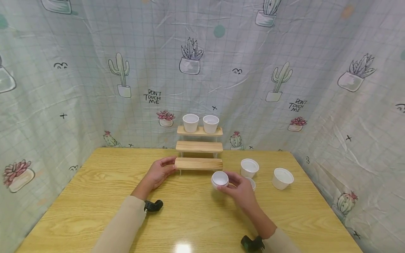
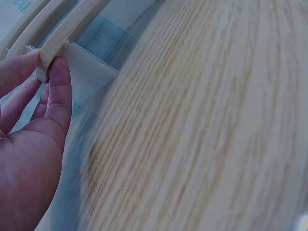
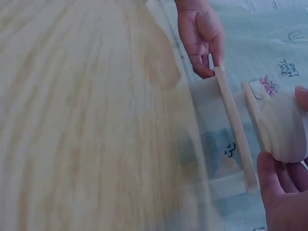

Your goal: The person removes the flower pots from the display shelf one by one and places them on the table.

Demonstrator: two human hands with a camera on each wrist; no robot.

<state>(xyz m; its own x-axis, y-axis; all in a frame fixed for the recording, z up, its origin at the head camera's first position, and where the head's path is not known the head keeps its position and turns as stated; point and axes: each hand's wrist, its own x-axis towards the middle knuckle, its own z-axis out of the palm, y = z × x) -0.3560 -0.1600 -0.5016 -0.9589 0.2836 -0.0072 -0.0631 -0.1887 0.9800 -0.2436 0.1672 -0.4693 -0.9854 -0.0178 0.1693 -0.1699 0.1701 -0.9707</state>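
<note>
A three-tier stand with wooden shelves [image 1: 199, 163] and clear side supports stands toward the back of the table. At the left end of its lowest shelf, my left hand [image 1: 160, 172] pinches the wood between thumb and fingers; the left wrist view shows this grip on the shelf end [image 2: 44, 62] up close. My right hand [image 1: 239, 189] holds a small white cup [image 1: 219, 179] by its side, mouth up, just in front of the stand's right end. In the right wrist view the cup [image 3: 284, 127] sits between thumb and fingers.
Two white cups [image 1: 191, 123] stand side by side on the top shelf. To the right on the table are more white cups [image 1: 249, 167], [image 1: 282, 178], one partly hidden behind my right hand. A cactus-print curtain [image 1: 202, 88] hangs behind the wooden table [image 1: 186, 214].
</note>
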